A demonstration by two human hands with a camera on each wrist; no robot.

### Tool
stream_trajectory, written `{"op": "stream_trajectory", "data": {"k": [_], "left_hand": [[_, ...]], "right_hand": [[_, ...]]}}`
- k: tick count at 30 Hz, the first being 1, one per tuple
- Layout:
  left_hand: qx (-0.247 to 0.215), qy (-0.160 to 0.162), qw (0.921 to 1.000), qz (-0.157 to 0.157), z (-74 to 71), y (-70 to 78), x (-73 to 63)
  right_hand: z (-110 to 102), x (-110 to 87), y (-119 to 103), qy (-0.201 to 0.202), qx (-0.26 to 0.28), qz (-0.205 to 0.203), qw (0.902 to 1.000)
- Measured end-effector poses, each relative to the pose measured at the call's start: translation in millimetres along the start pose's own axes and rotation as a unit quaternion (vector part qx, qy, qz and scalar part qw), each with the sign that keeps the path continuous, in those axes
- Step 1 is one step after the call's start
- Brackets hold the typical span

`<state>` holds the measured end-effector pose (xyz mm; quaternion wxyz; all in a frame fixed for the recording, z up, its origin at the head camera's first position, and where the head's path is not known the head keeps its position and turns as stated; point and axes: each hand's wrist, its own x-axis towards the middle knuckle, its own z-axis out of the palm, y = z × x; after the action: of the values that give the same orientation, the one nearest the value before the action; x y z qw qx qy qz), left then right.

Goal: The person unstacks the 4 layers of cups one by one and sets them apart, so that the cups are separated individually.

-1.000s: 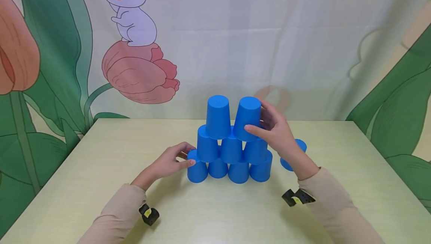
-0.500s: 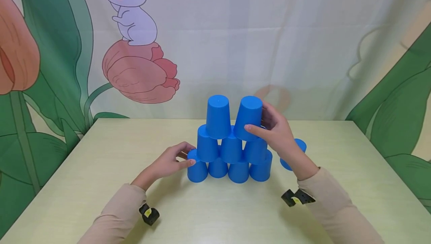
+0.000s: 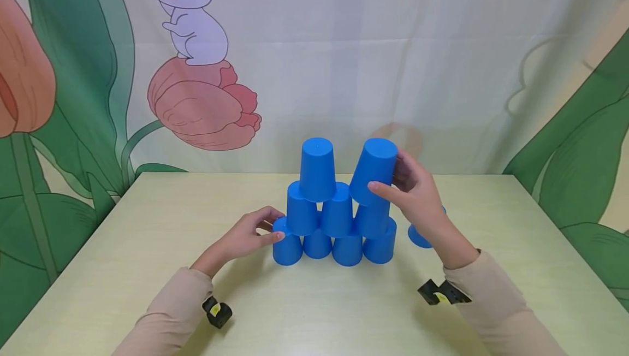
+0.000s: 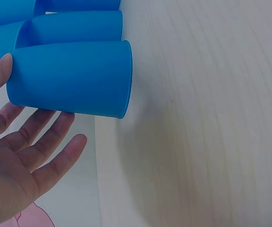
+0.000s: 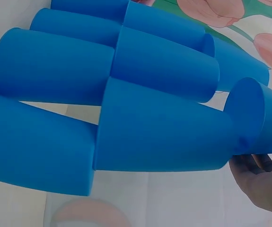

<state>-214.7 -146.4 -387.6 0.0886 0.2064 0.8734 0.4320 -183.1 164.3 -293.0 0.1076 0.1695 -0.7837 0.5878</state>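
Note:
My right hand (image 3: pixel 415 195) grips a blue cup (image 3: pixel 369 176) from its right side, thumb in front and fingers behind. This cup is upside down and tilted, its rim low over the right cup (image 3: pixel 372 220) of the middle row. In the right wrist view its open mouth (image 5: pixel 245 111) overlaps the closed end of a cup (image 5: pixel 164 130). My left hand (image 3: pixel 248 236) is at the bottom row's left end. In the left wrist view its loosely spread fingers (image 4: pixel 46 146) and thumb reach the narrow end of that cup (image 4: pixel 69 78).
Inverted blue cups form a stepped stack, with one cup (image 3: pixel 317 170) standing at the upper left. Another blue cup (image 3: pixel 419 237) is on the table (image 3: pixel 314 307) to the right, partly hidden by my right forearm. A printed curtain (image 3: pixel 319 72) hangs behind the table.
My right hand has moved right with its cup, which now leans more and stands farther from the upper left cup. My left hand stays at the bottom left cup.

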Motion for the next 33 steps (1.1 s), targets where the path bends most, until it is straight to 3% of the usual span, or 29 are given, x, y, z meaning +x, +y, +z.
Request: {"op": "stream_trajectory", "data": {"k": [12, 33], "left_hand": [[-0.002, 0.0, 1.0, 0.0, -0.1, 1.1, -0.4], [-0.006, 0.001, 1.0, -0.001, -0.3, 2.7, 1.1]], "right_hand": [[-10.1, -10.7, -8.0, 0.017, -0.01, -0.005, 0.9998], [-38.5, -21.7, -1.0, 0.041, -0.065, -0.012, 0.997]]}}
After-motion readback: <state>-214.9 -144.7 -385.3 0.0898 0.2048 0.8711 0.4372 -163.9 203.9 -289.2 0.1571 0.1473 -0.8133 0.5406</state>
